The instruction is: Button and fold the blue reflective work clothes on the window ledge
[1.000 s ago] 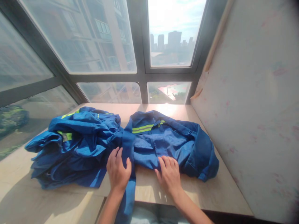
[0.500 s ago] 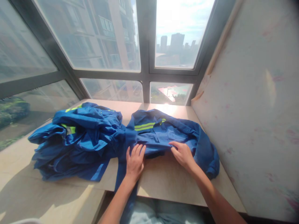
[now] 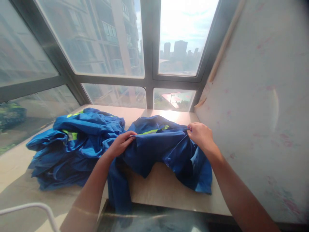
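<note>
A blue work jacket (image 3: pixel 154 149) with yellow-green reflective strips is stretched between my two hands, its front edge raised above the wooden surface. My left hand (image 3: pixel 123 141) pinches that edge near the jacket's left side. At its right, my right hand (image 3: pixel 200 133) is closed on the same edge. Cloth hangs down below both hands, and one sleeve (image 3: pixel 118 183) drops over the front of the surface. The far part of the jacket, with most of the strips, is partly hidden behind the lifted cloth.
A crumpled heap of blue clothing (image 3: pixel 72 151) with reflective strips lies to the left, against the jacket. The pale wooden surface (image 3: pixel 154 190) meets windows at the back and a flowered wall (image 3: pixel 253 135) on the right. A white curved tube or cable (image 3: pixel 36 205) shows at lower left.
Both hands have lifted the jacket's near edge up and away from me. They have moved further apart, my left hand leftward and my right hand rightward.
</note>
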{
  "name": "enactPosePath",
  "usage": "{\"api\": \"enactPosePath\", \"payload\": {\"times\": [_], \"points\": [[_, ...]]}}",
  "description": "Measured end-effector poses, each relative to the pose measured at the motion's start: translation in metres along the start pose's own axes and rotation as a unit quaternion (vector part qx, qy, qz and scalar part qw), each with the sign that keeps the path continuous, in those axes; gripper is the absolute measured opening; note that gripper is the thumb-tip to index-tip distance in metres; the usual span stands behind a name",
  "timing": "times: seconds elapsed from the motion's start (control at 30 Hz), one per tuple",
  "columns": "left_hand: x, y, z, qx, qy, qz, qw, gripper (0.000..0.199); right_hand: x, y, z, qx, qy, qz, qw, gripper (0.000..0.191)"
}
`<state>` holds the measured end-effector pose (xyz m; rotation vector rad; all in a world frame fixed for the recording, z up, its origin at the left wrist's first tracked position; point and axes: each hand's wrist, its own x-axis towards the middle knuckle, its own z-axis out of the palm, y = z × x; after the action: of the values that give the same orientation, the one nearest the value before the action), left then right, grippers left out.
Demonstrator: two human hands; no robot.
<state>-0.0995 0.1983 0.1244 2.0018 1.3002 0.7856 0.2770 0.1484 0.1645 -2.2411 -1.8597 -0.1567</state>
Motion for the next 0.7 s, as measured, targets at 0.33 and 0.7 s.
{"api": "enactPosePath", "payload": {"times": [0.33, 0.7], "points": [[-0.028, 0.012, 0.074, 0.145, 0.093, 0.009, 0.985, 0.016, 0.012, -0.011, 0.073, 0.013, -0.114, 0.033, 0.993, 0.033], [-0.128, -0.018, 0.184, 0.254, -0.107, 0.168, 0.946, 0.055, -0.064, 0.013, 0.146, 0.185, -0.268, -0.115, 0.938, 0.024]]}}
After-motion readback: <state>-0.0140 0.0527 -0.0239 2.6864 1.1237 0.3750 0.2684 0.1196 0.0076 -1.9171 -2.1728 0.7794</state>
